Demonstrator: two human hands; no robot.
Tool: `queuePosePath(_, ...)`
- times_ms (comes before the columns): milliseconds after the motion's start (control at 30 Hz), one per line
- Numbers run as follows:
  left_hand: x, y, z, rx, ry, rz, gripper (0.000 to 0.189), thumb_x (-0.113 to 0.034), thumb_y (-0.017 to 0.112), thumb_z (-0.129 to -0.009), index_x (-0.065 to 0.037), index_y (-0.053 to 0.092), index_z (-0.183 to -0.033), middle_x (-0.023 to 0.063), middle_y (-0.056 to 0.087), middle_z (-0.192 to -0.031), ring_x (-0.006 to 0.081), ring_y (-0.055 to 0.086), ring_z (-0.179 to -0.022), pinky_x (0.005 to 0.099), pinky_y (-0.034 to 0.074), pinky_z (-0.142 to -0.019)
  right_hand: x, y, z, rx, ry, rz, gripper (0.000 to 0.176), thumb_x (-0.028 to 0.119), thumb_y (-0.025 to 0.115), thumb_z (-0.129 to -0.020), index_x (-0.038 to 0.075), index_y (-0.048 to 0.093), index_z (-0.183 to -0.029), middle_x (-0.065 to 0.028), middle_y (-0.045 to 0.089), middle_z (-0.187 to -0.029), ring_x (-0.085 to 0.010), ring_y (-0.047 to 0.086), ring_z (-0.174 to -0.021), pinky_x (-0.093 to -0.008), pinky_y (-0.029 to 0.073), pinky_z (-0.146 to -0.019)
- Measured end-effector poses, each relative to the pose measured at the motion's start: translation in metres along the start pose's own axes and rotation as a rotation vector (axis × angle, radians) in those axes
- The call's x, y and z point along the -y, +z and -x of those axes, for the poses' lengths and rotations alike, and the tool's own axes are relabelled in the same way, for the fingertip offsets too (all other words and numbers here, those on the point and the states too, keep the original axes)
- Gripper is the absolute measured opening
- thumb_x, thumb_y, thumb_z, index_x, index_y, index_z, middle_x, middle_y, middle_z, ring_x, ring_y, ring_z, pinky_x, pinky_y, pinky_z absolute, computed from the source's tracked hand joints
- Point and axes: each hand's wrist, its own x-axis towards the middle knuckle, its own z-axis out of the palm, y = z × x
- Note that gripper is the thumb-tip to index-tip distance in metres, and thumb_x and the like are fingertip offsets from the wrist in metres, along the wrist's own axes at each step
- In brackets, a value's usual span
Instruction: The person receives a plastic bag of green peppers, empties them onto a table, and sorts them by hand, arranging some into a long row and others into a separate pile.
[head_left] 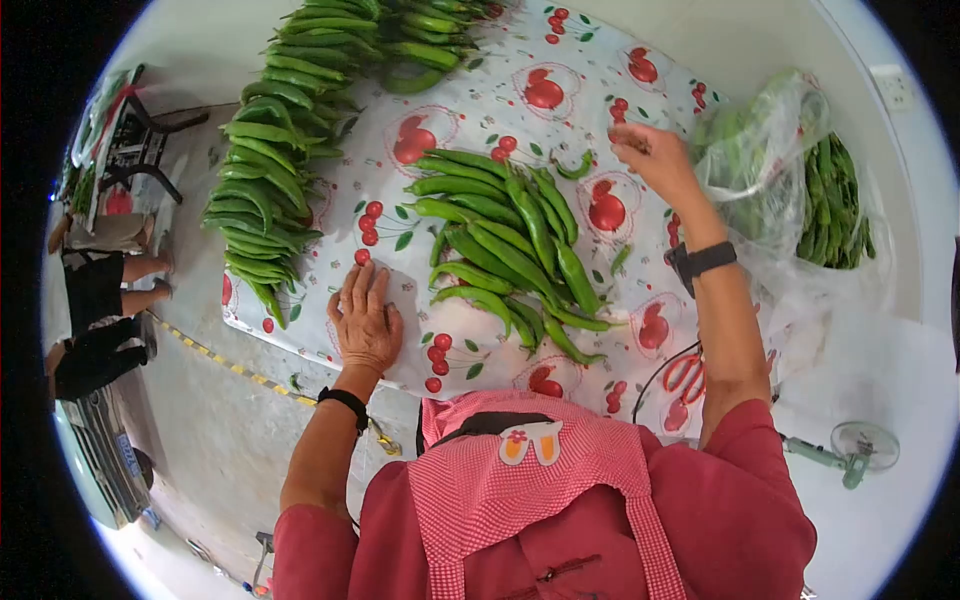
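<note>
My left hand (365, 320) lies flat on the flowered tablecloth (440, 110), fingers stretched out, just left of a loose pile of long green peppers (500, 240). It holds nothing. Raised beyond the pile's upper right, my right hand (650, 158) has its fingers curled together. Whatever may be between those fingertips is too hidden to name. A small curved green pepper (573, 165) rests on the cloth to the left of that hand. Farther down lies a short green piece (620, 260).
Overlapping rows of green peppers (265, 170) line the table's left side. At the right sits a clear plastic bag (765, 150) with more peppers (832, 200). Red-handled scissors (685, 378) lie by my right elbow. A small fan (862, 447) stands lower right; people's legs (140, 285) show at left.
</note>
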Motion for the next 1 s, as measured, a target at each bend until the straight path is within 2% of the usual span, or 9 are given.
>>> queuePosePath(233,0.002,0.004,0.000,-0.022,0.009,-0.025,0.056,-0.019,0.055,-0.077,-0.014,0.045,-0.132,0.0071,0.038,-0.145,0.0267,0.032,-0.136,0.0489,0.022,-0.106,-0.034,0.010,0.068,-0.009,0.126,0.031,0.030,0.018,0.069,-0.080,0.004,0.068,-0.107,-0.0147,0.071,-0.088,-0.0233,0.068,-0.079,-0.0324,0.052,-0.074)
queuePosePath(300,0.002,0.004,0.000,-0.020,0.011,-0.029,0.056,-0.019,0.055,-0.078,-0.014,0.045,-0.133,0.0072,0.039,-0.145,0.0268,0.032,-0.136,0.0486,0.022,-0.106,-0.031,0.020,0.062,-0.014,0.059,0.131,0.029,0.013,0.067,-0.080,0.004,0.067,-0.108,-0.0126,0.070,-0.097,-0.0253,0.067,-0.086,-0.0347,0.052,-0.077)
queuePosePath(367,0.002,0.003,0.000,-0.031,0.017,-0.021,0.055,-0.020,0.055,-0.078,-0.014,0.046,-0.132,0.0069,0.039,-0.145,0.0265,0.032,-0.136,0.0482,0.022,-0.106,-0.036,0.036,0.041,-0.158,-0.272,0.321,0.031,0.008,0.063,-0.080,0.008,0.066,-0.110,-0.0102,0.066,-0.109,-0.0277,0.063,-0.097,-0.0380,0.051,-0.082)
queuePosePath(400,0.002,0.002,0.000,-0.032,0.016,-0.023,0.055,-0.020,0.055,-0.078,-0.014,0.046,-0.132,0.0069,0.039,-0.145,0.0265,0.032,-0.136,0.0482,0.022,-0.106,-0.030,0.044,0.033,-0.158,-0.274,0.319,0.031,0.008,0.063,-0.080,0.008,0.066,-0.110,-0.0102,0.066,-0.109,-0.0277,0.063,-0.097,-0.0380,0.051,-0.082)
queuePosePath(467,0.001,0.001,0.001,-0.041,0.026,-0.011,0.055,-0.019,0.055,-0.077,-0.014,0.047,-0.131,0.0066,0.040,-0.144,0.0259,0.033,-0.135,0.0481,0.022,-0.106,-0.018,0.057,0.024,-0.152,-0.523,0.508,0.030,0.005,0.060,-0.079,0.009,0.065,-0.108,-0.0094,0.063,-0.111,-0.0294,0.060,-0.100,-0.0415,0.049,-0.085)
queuePosePath(567,0.000,0.001,0.000,-0.020,0.005,-0.036,0.054,-0.019,0.055,-0.077,-0.014,0.048,-0.131,0.0066,0.040,-0.144,0.0254,0.033,-0.135,0.0479,0.022,-0.106,-0.014,0.057,0.019,0.063,-0.272,0.581,0.030,0.003,0.064,-0.077,0.007,0.062,-0.106,-0.0104,0.063,-0.100,-0.0290,0.062,-0.089,-0.0386,0.050,-0.081)
queuePosePath(767,0.004,0.006,0.000,-0.038,0.013,-0.045,0.055,-0.019,0.056,-0.077,-0.015,0.046,-0.131,0.0058,0.040,-0.144,0.0257,0.033,-0.136,0.0492,0.023,-0.105,-0.028,0.014,0.073,0.252,-0.155,0.331,0.029,0.007,0.068,-0.074,0.007,0.063,-0.102,-0.0092,0.060,-0.094,-0.0299,0.061,-0.085,-0.0382,0.049,-0.073)
queuePosePath(900,0.002,0.006,0.000,-0.045,0.029,-0.043,0.056,-0.019,0.056,-0.077,-0.016,0.045,-0.132,0.0057,0.040,-0.144,0.0258,0.033,-0.136,0.0498,0.024,-0.105,-0.031,0.006,0.120,0.318,-0.144,0.429,0.030,0.013,0.067,-0.075,0.011,0.063,-0.105,-0.0089,0.059,-0.096,-0.0317,0.061,-0.086,-0.0413,0.050,-0.075)
queuePosePath(1000,0.002,0.004,0.001,-0.049,0.011,-0.034,0.056,-0.018,0.056,-0.077,-0.015,0.045,-0.132,0.0061,0.040,-0.144,0.0263,0.033,-0.136,0.0499,0.023,-0.105,-0.019,0.013,0.133,0.217,-0.229,0.437,0.038,0.013,0.068,-0.074,0.010,0.061,-0.111,-0.0082,0.057,-0.098,-0.0315,0.061,-0.086,-0.0408,0.051,-0.075)
